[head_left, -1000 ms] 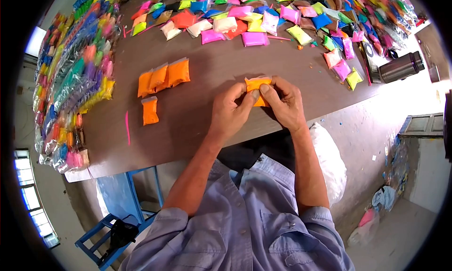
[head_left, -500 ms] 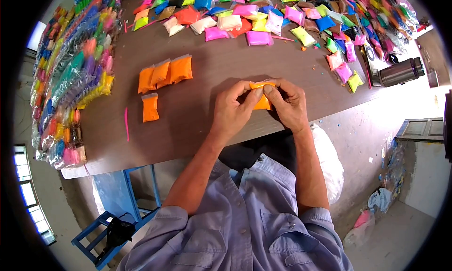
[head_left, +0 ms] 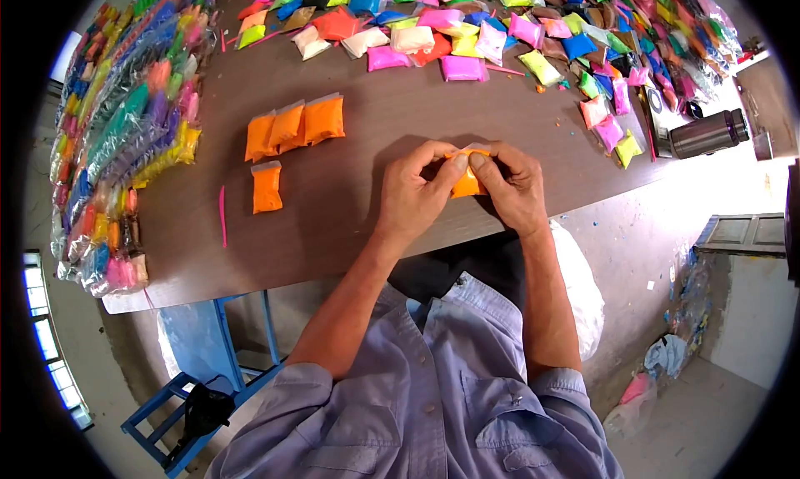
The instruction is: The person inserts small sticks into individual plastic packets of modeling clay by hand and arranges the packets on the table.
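Between both hands is a small clear packet of orange clay-like material (head_left: 468, 184), held just over the table near its front edge. My left hand (head_left: 419, 187) pinches the packet's upper left side with thumb and fingers. On the other side my right hand (head_left: 514, 183) grips it the same way, its thumb close to the left thumb. The fingers hide part of the packet's top edge. To the left lie a row of three orange packets (head_left: 287, 129) and a single orange packet (head_left: 267, 187) below them.
Many coloured packets (head_left: 462, 68) cover the table's far side. Bundles of bagged packets (head_left: 125, 146) line the left edge. A pink strip (head_left: 222, 217) lies at left; a metal flask (head_left: 708, 135) lies on its side at right. A blue stool (head_left: 196, 346) stands below.
The packet's top has been turned between the thumbs, and more of its orange body shows below them. Both hands stay in nearly the same place. The view has shifted slightly.
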Demonstrator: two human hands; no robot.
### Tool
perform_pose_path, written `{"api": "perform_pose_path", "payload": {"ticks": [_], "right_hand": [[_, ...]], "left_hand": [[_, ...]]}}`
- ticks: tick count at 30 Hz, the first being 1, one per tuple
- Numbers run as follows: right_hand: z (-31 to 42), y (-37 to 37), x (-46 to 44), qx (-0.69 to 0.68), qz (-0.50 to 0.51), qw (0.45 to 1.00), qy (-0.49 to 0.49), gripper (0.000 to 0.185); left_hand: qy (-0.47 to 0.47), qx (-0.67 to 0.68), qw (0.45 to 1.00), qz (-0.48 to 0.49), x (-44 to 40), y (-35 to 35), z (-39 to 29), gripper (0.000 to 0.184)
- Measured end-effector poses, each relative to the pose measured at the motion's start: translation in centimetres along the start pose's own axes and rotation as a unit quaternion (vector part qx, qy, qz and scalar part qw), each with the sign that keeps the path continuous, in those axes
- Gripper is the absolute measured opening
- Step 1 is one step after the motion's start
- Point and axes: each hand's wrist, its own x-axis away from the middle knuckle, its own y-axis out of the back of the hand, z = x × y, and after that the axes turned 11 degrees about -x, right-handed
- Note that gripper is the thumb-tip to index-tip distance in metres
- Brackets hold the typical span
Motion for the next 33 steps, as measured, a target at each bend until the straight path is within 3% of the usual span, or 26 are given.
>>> {"api": "perform_pose_path", "payload": {"ticks": [5, 10, 21, 23, 25, 29, 31, 33], "right_hand": [[0.0, 0.2, -0.1, -0.016, 0.008, 1.000, -0.022, 0.017], [0.3, 0.3, 0.0, 0.001, 0.003, 0.999, -0.032, 0.016], [0.1, 0.0, -0.3, -0.001, -0.019, 0.999, -0.035, 0.019], [0.7, 0.3, -0.2, -0.002, -0.035, 0.997, -0.070, 0.020], [0.3, -0.2, -0.3, 0.022, -0.027, 0.999, 0.012, 0.020], [0.0, -0.5, -0.4, -0.020, -0.043, 0.999, 0.002, 0.021], [-0.1, -0.6, -0.6, 0.086, -0.036, 0.992, 0.079, 0.027], [0.2, -0.5, -0.6, 0.116, -0.029, 0.990, 0.079, 0.029]], "left_hand": [[-0.042, -0.022, 0.999, -0.016, -0.1, 0.0, 0.8, 0.015], [0.010, 0.005, 1.000, 0.005, 0.0, 0.2, -0.6, 0.019], [0.030, 0.010, 0.999, -0.012, -0.2, 0.2, -0.6, 0.018], [0.023, 0.040, 0.999, -0.015, -0.2, -0.3, -0.8, 0.017], [0.016, 0.015, 1.000, 0.021, -0.1, -0.4, 0.4, 0.015], [-0.002, -0.040, 0.999, 0.001, -0.1, 0.0, 1.5, 0.020], [0.005, -0.082, 0.997, -0.001, -0.1, 0.6, 1.7, 0.019], [-0.013, -0.030, 0.998, -0.050, -0.3, 0.6, 2.1, 0.017]]}}
